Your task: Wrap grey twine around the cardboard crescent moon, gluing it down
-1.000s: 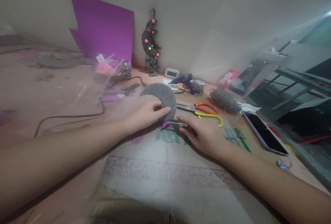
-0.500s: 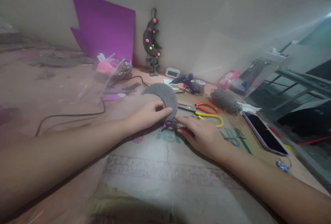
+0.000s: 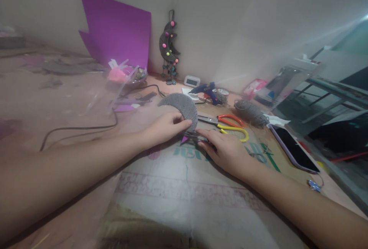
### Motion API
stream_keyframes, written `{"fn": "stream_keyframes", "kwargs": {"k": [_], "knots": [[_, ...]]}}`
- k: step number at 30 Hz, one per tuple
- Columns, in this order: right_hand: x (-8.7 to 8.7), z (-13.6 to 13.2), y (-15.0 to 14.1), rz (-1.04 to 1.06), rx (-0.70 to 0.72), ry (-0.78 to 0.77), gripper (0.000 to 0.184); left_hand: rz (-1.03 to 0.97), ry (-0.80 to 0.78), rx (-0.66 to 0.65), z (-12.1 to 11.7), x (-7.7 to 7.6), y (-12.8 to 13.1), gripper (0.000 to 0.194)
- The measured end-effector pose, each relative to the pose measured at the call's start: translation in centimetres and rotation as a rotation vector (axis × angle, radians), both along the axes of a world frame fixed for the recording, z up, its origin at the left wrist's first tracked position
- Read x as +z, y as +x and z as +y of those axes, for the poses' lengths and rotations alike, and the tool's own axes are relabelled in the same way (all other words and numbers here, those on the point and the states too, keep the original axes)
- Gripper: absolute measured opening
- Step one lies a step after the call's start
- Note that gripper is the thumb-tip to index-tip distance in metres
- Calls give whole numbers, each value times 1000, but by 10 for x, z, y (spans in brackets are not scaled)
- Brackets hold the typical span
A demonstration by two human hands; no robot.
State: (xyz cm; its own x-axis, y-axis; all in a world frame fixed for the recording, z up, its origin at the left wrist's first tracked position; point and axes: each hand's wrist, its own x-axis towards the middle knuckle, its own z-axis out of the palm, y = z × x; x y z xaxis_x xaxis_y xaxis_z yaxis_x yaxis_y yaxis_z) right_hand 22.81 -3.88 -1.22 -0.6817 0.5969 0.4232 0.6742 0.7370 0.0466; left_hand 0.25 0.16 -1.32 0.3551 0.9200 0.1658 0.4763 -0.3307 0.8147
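A crescent moon shape point(image 3: 184, 105) wrapped in grey yarn lies tilted over the cardboard. My left hand point(image 3: 169, 126) pinches its lower part, thumb on top and fingers beneath. At the lower end a small purple tip point(image 3: 184, 139) shows without yarn. My right hand point(image 3: 227, 147) grips a slim metal tool point(image 3: 199, 138) with a thin point that reaches to the purple tip; its exact kind is mostly hidden by the fingers. Just beyond my right hand, scissors point(image 3: 211, 120) with one orange and one yellow handle lie on the cardboard.
Behind stand a blue glue gun point(image 3: 211, 92), a small white digital clock point(image 3: 192, 81) and a hanging crescent decoration point(image 3: 168, 47) with coloured balls. A purple sheet point(image 3: 117, 30) leans on the wall. To the right lie a grey yarn ball point(image 3: 251, 111) and a phone point(image 3: 293, 147). A black cord point(image 3: 80, 128) runs left.
The tool's point has shifted slightly at the purple tip, less of which now shows. Both hands keep their grips, and the crescent stays nearly in place.
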Motion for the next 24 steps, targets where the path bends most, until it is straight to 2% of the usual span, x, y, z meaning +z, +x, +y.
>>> {"fn": "stream_keyframes", "kwargs": {"k": [7, 13, 15, 17, 19, 22, 24], "knots": [[0, 1, 0, 10, -8, -17, 29, 0, -5, -8, 0, 0, 0, 39], [0, -1, 1, -38, 48, 17, 27, -27, 11, -13, 2, -2, -1, 42], [2, -3, 2, -4, 58, -14, 29, -37, 25, -7, 2, -2, -2, 43], [4, -3, 5, 97, 12, -80, 33, -53, 24, -12, 2, -1, -3, 43], [5, 2, 9, 228, -91, -121, 35, -77, -3, -21, 2, -1, -3, 42], [3, 16, 17, 345, -239, -88, 33, -101, -38, -30, 1, -1, -3, 41], [0, 26, 22, 334, -278, -68, 33, -96, -28, -34, 0, 0, -2, 41]]}}
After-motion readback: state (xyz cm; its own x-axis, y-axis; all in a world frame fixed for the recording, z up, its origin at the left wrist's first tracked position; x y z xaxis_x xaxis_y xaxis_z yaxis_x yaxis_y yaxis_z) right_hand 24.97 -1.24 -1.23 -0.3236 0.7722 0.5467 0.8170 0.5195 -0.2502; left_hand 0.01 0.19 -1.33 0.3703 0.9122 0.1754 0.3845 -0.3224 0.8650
